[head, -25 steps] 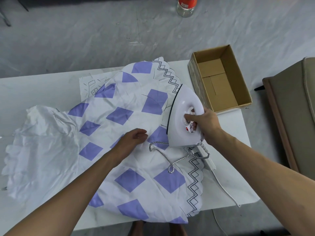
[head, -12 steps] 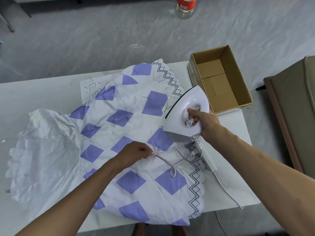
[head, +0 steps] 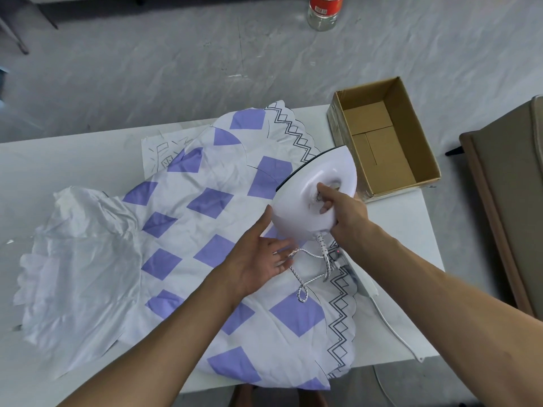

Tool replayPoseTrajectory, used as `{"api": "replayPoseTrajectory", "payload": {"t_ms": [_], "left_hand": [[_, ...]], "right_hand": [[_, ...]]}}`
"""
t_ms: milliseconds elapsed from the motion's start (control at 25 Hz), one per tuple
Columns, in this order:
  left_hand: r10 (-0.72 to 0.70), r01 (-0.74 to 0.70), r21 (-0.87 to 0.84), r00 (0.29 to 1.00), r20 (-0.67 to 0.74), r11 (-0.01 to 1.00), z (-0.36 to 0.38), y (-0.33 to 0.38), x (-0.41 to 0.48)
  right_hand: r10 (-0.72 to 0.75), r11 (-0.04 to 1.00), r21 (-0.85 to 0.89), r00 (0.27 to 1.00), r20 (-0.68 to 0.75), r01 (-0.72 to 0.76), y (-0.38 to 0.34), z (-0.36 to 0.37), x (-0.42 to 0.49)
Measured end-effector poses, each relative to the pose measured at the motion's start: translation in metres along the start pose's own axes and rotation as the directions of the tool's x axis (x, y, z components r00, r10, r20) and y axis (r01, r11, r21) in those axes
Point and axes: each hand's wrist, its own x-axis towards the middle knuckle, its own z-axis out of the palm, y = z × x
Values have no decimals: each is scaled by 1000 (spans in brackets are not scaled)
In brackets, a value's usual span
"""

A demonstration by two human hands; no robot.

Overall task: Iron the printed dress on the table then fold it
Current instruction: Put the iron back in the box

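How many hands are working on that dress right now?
2. The right hand grips the iron by its handle; the left hand is open over the dress, beside the iron's cord.

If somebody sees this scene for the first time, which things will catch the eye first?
First, the white iron, held tilted by the right hand, right of centre. Under it the white dress with purple diamonds spreads over most of the table, with the left hand open beside the iron's braided cord. An open cardboard box stands at the table's far right corner.
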Motion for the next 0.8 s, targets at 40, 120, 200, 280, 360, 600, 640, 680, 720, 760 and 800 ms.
{"api": "replayPoseTrajectory", "payload": {"t_ms": [40, 120, 200, 280, 360, 600, 640, 680, 720, 760, 800], "left_hand": [[10, -10, -44, 1000, -7, 999, 2, -2, 1], [27, -32, -116, 999, -45, 993, 5, -5, 4], [39, -56, -173, 994, -100, 983, 6, -7, 6], [60, -91, -211, 987, -147, 973, 9, -9, 7], [84, -121, -219, 981, -173, 968, 11, -9, 7], [59, -84, -181, 988, -140, 980, 2, -4, 6], [45, -67, -182, 991, -122, 981, 1, -4, 6], [33, -53, -194, 994, -108, 980, 0, -3, 5], [22, -43, -215, 995, -101, 976, 1, -3, 5], [17, -41, -240, 995, -102, 970, 2, -2, 5], [16, -46, -264, 994, -112, 963, 3, -2, 7]], "right_hand": [[5, 1000, -19, 1000, -1, -5, 4, 1, -2], [-1, 999, -37, 1000, 5, 1, 9, 3, -5], [-9, 999, -43, 1000, 12, 9, 10, 4, -6], [3, 998, -69, 1000, 22, -2, 10, 4, -6], [11, 993, -122, 999, 30, -7, 10, 4, -5], [-21, 976, -214, 1000, 18, 25, 12, 8, -7], [-38, 975, -221, 999, 0, 37, 14, 9, -8], [-55, 974, -221, 998, -17, 50, 15, 10, -9], [-72, 974, -219, 997, -27, 65, 16, 10, -12], [-88, 972, -221, 996, -32, 79, 18, 11, -14], [-106, 968, -234, 994, -41, 93, 20, 12, -15]]}}
